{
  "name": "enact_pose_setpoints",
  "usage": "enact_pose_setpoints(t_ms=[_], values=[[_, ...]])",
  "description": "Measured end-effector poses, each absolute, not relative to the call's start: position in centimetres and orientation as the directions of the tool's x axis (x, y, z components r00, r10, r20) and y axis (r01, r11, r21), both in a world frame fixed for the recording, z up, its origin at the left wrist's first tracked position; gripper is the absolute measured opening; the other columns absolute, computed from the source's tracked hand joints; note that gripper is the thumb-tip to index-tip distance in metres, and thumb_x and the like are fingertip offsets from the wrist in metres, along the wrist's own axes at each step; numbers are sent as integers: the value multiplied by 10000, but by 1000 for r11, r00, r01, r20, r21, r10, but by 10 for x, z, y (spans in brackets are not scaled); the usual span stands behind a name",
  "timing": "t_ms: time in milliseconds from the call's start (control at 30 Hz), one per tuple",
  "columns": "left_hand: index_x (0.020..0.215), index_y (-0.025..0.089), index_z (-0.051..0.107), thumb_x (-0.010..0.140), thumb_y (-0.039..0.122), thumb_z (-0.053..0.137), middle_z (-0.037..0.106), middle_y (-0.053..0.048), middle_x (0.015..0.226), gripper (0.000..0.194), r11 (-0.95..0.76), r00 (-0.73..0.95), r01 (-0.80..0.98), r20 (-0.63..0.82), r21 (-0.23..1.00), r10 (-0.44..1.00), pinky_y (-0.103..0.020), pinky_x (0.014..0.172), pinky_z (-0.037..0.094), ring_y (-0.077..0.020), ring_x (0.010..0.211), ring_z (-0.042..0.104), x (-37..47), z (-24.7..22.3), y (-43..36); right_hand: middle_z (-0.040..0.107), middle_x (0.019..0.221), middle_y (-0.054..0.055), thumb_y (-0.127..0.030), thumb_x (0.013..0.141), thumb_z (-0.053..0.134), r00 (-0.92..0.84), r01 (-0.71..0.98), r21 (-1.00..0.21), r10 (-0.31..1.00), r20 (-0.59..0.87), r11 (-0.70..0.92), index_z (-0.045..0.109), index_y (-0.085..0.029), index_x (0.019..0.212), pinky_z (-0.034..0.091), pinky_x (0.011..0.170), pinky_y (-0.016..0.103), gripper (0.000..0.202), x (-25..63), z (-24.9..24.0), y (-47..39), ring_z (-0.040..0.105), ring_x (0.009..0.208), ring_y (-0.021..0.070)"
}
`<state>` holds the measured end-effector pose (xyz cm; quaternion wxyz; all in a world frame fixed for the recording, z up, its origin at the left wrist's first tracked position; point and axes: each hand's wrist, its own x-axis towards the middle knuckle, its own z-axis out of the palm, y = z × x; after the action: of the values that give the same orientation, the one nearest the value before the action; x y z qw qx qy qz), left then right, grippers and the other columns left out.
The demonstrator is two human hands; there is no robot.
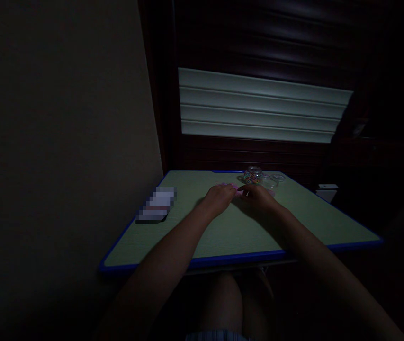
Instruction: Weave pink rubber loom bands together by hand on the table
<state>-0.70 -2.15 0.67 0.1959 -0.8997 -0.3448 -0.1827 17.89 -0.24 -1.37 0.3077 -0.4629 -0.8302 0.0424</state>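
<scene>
Over the far middle of the table, my left hand is closed with its fingertips on a small pink piece, too dim and small to name. My right hand meets it from the other side, thumb and forefinger pinched at the same pink piece. More pink, loop-like bits show just behind the left hand. Beyond the right hand stands a clear round jar holding many small coloured rings. A clear, shallow round container sits beside the jar, partly behind my right hand.
The pale green table has a blue edge. At its left lies a pixelated, box-like object. A clear round lid-like piece lies at the back right. A wall rises on the left; a white object stands past the right edge.
</scene>
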Motion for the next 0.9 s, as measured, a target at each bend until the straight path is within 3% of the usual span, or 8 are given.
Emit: enact_pose_setpoints(t_ms=[233,900], values=[[978,159,551,872,158,377,601,-72,1027,204,-686,698,691,456,-226,552,-300,829,429,-173,960,559,-7,7,-22,678,793,65,-200,761,520,-421,750,-305,780,463,587,673,-143,848,406,593,224,185,181,-14,2,596,666,144],[963,168,555,882,200,362,601,-62,1016,212,-682,669,707,486,-185,562,-292,811,433,-164,932,561,-7,4,-20,674,759,56,-166,741,514,-415,764,-291,783,463,576,670,-135,800,395,590,220,169,180,-12,-1,582,646,138]])
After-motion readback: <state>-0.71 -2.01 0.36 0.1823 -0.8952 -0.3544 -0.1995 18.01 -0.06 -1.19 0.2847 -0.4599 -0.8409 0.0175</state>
